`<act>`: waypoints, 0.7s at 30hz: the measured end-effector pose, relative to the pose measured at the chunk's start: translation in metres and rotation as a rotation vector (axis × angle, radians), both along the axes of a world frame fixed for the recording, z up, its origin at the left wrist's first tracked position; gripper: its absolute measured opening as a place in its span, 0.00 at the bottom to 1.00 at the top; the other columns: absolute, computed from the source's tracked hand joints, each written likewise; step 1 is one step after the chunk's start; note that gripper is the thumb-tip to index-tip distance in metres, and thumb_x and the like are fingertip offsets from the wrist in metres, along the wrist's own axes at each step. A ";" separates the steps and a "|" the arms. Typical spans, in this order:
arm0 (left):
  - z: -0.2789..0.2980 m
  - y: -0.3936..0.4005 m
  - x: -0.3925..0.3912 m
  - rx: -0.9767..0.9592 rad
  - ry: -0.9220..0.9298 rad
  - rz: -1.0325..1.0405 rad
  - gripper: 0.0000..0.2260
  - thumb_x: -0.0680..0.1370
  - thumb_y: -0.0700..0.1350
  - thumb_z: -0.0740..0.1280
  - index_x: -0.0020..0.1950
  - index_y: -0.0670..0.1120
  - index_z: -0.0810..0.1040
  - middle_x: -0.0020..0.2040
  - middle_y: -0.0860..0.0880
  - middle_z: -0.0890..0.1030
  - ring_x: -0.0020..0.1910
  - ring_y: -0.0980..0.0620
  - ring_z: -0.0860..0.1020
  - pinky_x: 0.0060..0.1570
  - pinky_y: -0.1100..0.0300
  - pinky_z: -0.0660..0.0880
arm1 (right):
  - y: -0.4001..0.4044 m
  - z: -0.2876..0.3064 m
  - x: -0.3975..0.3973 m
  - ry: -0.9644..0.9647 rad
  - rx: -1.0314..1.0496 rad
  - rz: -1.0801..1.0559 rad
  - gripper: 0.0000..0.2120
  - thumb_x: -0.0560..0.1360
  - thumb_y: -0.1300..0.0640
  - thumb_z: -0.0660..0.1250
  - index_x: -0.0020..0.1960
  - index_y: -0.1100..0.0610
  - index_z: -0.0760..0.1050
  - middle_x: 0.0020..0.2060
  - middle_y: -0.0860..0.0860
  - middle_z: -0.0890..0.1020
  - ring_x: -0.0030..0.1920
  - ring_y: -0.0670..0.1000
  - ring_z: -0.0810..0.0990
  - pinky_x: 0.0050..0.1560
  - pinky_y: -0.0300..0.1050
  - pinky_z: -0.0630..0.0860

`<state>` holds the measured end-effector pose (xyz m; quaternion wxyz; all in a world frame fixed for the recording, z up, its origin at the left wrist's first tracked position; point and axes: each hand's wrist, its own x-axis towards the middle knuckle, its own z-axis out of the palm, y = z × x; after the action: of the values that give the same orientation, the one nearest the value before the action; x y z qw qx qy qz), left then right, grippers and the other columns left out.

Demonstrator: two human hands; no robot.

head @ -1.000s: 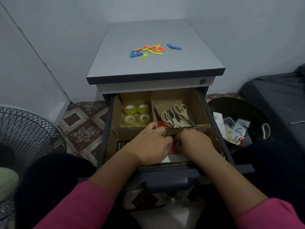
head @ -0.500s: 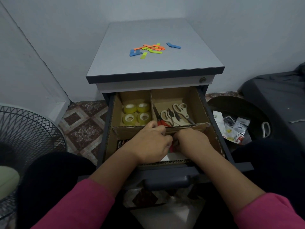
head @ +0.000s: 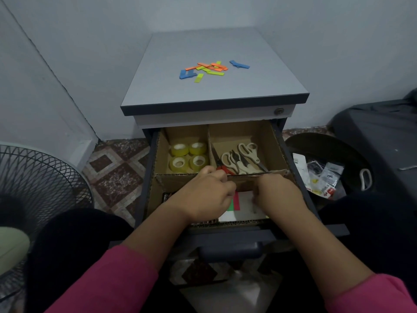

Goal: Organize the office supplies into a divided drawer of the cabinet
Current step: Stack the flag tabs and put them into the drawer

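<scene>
Tape rolls (head: 189,157), four of them, already sat in the back left compartment of the cardboard-lined drawer (head: 279,152), and several pairs of scissors (head: 239,158) lay in the back right one, so by my judgement two kinds of supplies were sorted. Both hands were down in the front section. The left hand (head: 204,196) had its fingers curled under, and the right hand (head: 278,195) was bent the same way just beside it; whether either one actually gripped anything could not be told, since the fingertips were hidden. Between the hands showed a white sheet with red and green sticky strips (head: 234,203) (probably the item being settled into place). At the front left, half covered by the left wrist, lay a dark packet (head: 166,196) with lettering too small to read.

What seemed left was the scatter of coloured flags (head: 208,68) on the cabinet top (head: 225,91), orange, green and blue, well apart from the drawer.

Around the cabinet stood a wire fan guard (head: 38,186) on the left and a dark bin (head: 327,163) holding packaging on the right. The forearms themselves blocked most of the front section from sight.
</scene>
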<state>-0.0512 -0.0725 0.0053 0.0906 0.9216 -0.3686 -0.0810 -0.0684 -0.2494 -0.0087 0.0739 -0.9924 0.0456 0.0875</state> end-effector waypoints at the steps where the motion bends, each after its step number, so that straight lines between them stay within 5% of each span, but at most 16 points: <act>1: 0.001 0.001 0.001 -0.028 0.018 0.013 0.06 0.81 0.48 0.56 0.45 0.53 0.68 0.51 0.51 0.71 0.56 0.50 0.65 0.61 0.58 0.62 | -0.004 -0.001 -0.001 0.013 -0.031 -0.041 0.05 0.74 0.57 0.67 0.49 0.55 0.79 0.37 0.50 0.76 0.45 0.54 0.81 0.39 0.44 0.74; 6: 0.001 0.002 0.001 -0.060 0.044 0.040 0.06 0.80 0.46 0.58 0.44 0.53 0.68 0.49 0.51 0.71 0.55 0.50 0.66 0.60 0.56 0.64 | -0.009 -0.005 0.001 0.144 -0.005 -0.109 0.09 0.71 0.57 0.71 0.51 0.56 0.78 0.46 0.53 0.80 0.49 0.55 0.81 0.43 0.46 0.76; 12: -0.001 0.004 0.002 -0.063 0.039 0.028 0.06 0.80 0.46 0.57 0.43 0.54 0.67 0.48 0.52 0.71 0.55 0.50 0.67 0.62 0.52 0.65 | -0.010 -0.005 0.006 0.202 0.056 -0.149 0.01 0.72 0.60 0.68 0.43 0.56 0.77 0.39 0.52 0.78 0.43 0.54 0.80 0.45 0.48 0.79; 14: -0.001 0.004 0.001 -0.062 0.042 0.031 0.06 0.80 0.47 0.57 0.43 0.53 0.68 0.49 0.51 0.71 0.56 0.50 0.66 0.61 0.54 0.65 | -0.014 -0.005 0.004 0.167 0.041 -0.152 0.06 0.73 0.60 0.66 0.37 0.55 0.74 0.35 0.50 0.75 0.38 0.51 0.77 0.40 0.45 0.75; 21: 0.000 0.003 0.000 -0.063 0.016 0.023 0.06 0.80 0.47 0.57 0.46 0.52 0.71 0.50 0.52 0.71 0.58 0.49 0.65 0.59 0.59 0.62 | -0.014 -0.005 -0.002 0.112 0.018 -0.087 0.03 0.75 0.58 0.65 0.44 0.53 0.77 0.36 0.47 0.73 0.39 0.51 0.74 0.39 0.44 0.70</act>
<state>-0.0512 -0.0690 0.0051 0.1234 0.9219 -0.3595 -0.0755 -0.0708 -0.2637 -0.0135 0.0837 -0.9823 0.0918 0.1399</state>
